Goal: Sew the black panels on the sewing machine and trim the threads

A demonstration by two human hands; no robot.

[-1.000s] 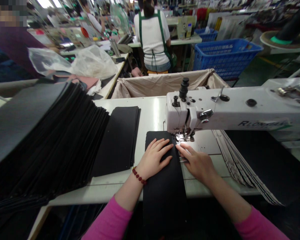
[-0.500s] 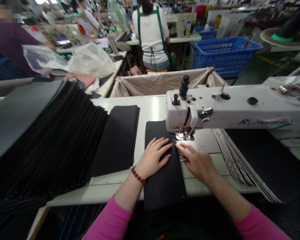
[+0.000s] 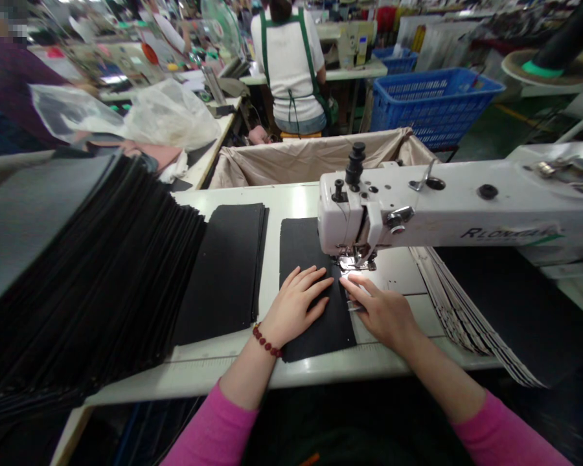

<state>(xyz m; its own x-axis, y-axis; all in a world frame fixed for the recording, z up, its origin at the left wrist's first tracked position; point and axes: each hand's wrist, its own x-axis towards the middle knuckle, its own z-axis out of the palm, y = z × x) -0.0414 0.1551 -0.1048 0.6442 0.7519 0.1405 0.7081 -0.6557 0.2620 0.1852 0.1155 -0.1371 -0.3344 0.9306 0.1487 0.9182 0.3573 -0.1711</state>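
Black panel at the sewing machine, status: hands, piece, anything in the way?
Left hand spread on black panel. Right hand at panel's right edge, near presser foot. Nothing seen blocking it; stacks either side lie apart.

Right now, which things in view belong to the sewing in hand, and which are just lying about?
In the job:
black panel, under the left hand
sewing machine, at the panel's edge
right hand, by the same edge
smaller black stack, probably

Apparently just lying about:
clear plastic
pinkish cloth
large blue basket
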